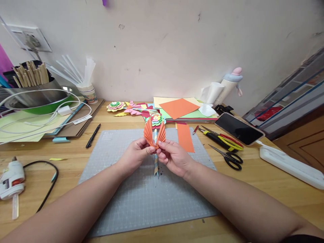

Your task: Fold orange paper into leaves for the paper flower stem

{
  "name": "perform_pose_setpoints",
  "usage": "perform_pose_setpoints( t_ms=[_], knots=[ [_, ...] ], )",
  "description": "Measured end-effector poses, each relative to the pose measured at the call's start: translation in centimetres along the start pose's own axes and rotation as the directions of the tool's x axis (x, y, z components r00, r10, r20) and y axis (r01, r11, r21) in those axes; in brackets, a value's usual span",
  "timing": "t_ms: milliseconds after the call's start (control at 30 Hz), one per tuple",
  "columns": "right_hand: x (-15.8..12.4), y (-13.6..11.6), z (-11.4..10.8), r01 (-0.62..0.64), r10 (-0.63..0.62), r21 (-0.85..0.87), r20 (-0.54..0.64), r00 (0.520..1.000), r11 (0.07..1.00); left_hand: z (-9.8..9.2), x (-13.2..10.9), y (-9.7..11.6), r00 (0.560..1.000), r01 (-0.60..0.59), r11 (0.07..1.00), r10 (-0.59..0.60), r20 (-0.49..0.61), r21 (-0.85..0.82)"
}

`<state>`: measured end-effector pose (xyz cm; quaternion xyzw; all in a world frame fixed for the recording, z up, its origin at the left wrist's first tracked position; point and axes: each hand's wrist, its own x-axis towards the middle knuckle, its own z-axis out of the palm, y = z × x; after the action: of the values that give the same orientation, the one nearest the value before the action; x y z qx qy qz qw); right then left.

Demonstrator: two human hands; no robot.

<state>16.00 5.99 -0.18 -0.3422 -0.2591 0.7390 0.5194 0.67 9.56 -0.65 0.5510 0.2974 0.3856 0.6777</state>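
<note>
While pinched from both sides by the left hand and the right hand, spread into two upright fans: orange folded paper, to either side of a striped paper stem. Held above the grey cutting mat on the wooden table, with a layered paper flower at the far end of the stem. In the left hand, a narrow grip on the gathered base, thumb uppermost; in the right hand, likewise a narrow grip, thumb and fingertips close to the same base. Hidden by the fingers: the join of paper and stem; impossible to tell whether glued or merely pressed.

Judged possible from here: springing open of the pleats, through early release by either hand; flattening of the folds, through too hard a pinch; uneven fans, through unequal pull between the two hands; sliding or turning of the paper on the stem, through a loose hold on a round tube; bent petals, through a knock from the fan tips close beside the flower.

To the right, apart from the work: an orange paper strip and scissors.
</note>
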Motion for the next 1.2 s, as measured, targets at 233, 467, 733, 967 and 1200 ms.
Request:
perform_pose_setpoints(
  t_ms=[233, 467, 733, 967, 1200],
  knots=[
    [0.9, -0.1, -0.7, 0.042, -0.046, -0.111, -0.031, 0.998, 0.993, 0.2, -0.2, 0.0, 0.997, -0.006, 0.999, 0.002, -0.078, -0.053],
    [1.1, 0.5, -1.0, 0.156, -0.177, -0.311, -0.041, 0.983, 0.938, -0.5, 0.4, -0.8, 0.993, 0.071, 0.991, -0.081, -0.084, -0.116],
    [1.1, 0.4, -1.0, 0.202, -0.23, -0.427, -0.015, 0.973, 0.881, -0.5, 0.4, -0.9, 0.988, 0.108, 0.987, -0.121, -0.098, -0.123],
    [0.8, 0.1, -1.0, 0.18, -0.21, -0.488, -0.007, 0.978, 0.854, -0.4, 0.3, -0.6, 0.992, 0.078, 0.997, -0.08, -0.102, -0.021],
    [0.4, 0.1, -0.6, 0.075, -0.103, -0.391, -0.052, 0.993, 0.917, 0.3, -0.3, 0.3, 0.992, -0.04, 0.991, 0.055, -0.112, 0.128]
  ],
)
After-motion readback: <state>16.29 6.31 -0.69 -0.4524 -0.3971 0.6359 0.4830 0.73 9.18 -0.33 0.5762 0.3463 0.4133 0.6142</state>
